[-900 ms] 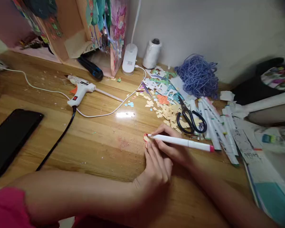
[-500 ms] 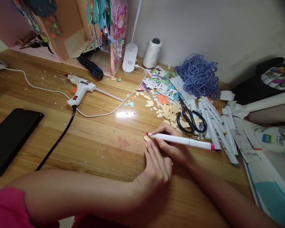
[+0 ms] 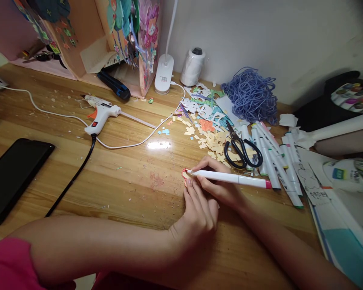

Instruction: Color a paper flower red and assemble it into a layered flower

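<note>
My right hand (image 3: 216, 181) grips a white marker (image 3: 236, 177) with a pink end, its tip resting on a small cream paper piece (image 3: 185, 174) edged in red. My left hand (image 3: 199, 211) lies beside it, fingers together, their tips pressing the lower part of that piece against the wooden table (image 3: 157, 193). The fingers hide part of the piece. Reddish marks and small crumbs lie on the wood left of the hands.
Black-handled scissors (image 3: 242, 151), paper scraps (image 3: 211, 141) and several markers (image 3: 270, 161) lie beyond my right hand. A glue gun (image 3: 101, 114), its black cord and a phone (image 3: 16, 177) are on the left. Blue cord (image 3: 251, 94) is heaped behind.
The marker's tip has shifted slightly on the paper piece. The whole view has moved a little; both hands keep their hold.
</note>
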Available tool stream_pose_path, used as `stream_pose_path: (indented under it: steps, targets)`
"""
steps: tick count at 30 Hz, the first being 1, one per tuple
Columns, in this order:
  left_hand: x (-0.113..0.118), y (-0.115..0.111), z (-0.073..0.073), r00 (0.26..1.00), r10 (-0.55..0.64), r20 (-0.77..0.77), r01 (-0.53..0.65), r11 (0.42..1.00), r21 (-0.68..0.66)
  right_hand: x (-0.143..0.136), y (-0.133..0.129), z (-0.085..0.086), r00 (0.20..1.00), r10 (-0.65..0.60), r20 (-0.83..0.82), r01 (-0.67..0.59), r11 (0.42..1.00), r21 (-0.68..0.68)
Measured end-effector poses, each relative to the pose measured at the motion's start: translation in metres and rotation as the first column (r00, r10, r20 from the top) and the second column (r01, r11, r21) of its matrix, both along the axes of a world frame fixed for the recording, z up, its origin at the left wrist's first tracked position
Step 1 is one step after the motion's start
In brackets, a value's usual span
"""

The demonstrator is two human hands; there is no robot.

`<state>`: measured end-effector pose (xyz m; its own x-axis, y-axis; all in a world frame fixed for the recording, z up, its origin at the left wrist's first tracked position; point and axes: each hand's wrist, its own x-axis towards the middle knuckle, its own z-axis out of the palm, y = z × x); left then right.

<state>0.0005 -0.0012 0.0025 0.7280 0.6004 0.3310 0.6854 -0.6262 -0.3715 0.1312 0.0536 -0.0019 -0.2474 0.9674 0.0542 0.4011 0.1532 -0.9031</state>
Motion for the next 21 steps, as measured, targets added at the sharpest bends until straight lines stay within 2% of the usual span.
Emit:
stream_pose_path:
  steps: [16,21]
  targets:
    - [0.0006,-0.0005,-0.0003,1.0,-0.001,0.031,0.001,1.0,-0.012,0.0004,0.0,0.0008,1.0,0.006,-0.024,-0.006,1.0,-0.001]
    - [0.0007,-0.0011,0.0003,0.999,0.011,0.032,-0.011,1.0,0.009,0.0004,-0.0007,0.0,1.0,0.003,0.022,-0.003,1.0,0.015]
